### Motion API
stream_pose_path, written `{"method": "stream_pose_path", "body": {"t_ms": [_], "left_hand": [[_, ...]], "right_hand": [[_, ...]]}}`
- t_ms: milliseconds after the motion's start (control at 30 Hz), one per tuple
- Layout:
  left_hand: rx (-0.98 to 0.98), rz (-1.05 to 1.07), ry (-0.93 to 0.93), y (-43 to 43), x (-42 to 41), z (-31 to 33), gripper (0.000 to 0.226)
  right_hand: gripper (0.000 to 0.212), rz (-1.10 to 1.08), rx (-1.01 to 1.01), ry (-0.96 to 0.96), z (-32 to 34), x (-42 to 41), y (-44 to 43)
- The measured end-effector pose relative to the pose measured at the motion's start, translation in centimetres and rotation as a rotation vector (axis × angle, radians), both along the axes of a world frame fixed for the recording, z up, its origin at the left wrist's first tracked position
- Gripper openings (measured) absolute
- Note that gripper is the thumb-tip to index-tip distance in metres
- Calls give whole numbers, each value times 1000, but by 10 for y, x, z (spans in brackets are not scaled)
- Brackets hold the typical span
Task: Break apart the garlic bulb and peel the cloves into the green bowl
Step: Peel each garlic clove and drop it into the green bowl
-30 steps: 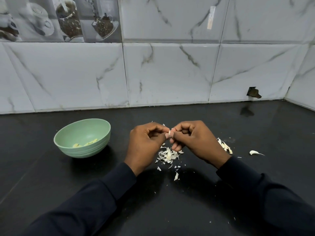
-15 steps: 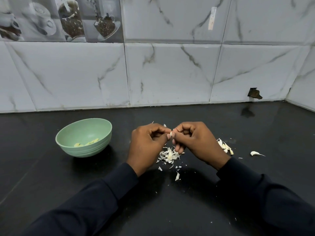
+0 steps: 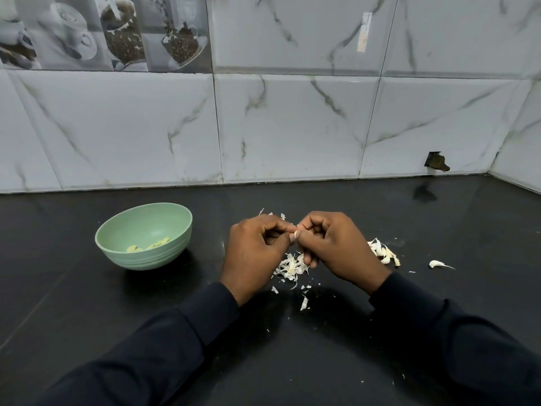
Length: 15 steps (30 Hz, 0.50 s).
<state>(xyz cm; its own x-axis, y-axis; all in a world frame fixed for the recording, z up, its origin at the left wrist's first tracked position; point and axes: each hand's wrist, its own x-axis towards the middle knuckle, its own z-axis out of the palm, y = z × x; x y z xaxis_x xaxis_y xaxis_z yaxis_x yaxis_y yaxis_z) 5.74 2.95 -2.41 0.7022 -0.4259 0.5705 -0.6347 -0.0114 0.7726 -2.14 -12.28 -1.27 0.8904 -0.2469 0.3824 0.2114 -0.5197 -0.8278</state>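
Left grip (image 3: pixel 254 253): fingers curled, thumb and forefinger pinching a garlic clove (image 3: pixel 296 234). Right grip (image 3: pixel 339 247): also curled, thumb and forefinger tips clamped on the same clove from the opposite side. I hold the clove between both grips, raised off the black worktop (image 3: pixel 117 303). Only a small pale part of it shows between my fingertips, so I cannot tell how much skin it carries.

Directly beneath the grips lies a heap of peel scraps (image 3: pixel 291 266), with loose flakes scattered towards me and a few just beyond my knuckles. Just right of the right grip sits a small cluster of cloves (image 3: pixel 383 253), partly hidden behind my wrist. Further right, apart from the cluster, lies a single clove (image 3: pixel 437 263) with a thin tail of skin.

Well to the left of the left grip the green bowl (image 3: pixel 146 257) stands upright on the worktop, with several yellowish peeled cloves (image 3: pixel 149 246) at its bottom. Beyond everything, a marble-patterned tiled wall (image 3: pixel 292 127) bounds the worktop.
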Motion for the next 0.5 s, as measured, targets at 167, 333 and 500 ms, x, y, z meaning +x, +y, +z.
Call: {"method": "stream_pose_path", "body": {"t_ms": [167,333,500], "left_hand": [[-6,-53,93,1,-1,4,11],[-24,-115,174,4,4,10,9],[-66,-193,225,6,5,13,10]], "right_hand": [[16,-19,45,-22,0,0,1],[15,17,160,-29,3,2,0],[18,43,203,-36,2,4,-1]]}}
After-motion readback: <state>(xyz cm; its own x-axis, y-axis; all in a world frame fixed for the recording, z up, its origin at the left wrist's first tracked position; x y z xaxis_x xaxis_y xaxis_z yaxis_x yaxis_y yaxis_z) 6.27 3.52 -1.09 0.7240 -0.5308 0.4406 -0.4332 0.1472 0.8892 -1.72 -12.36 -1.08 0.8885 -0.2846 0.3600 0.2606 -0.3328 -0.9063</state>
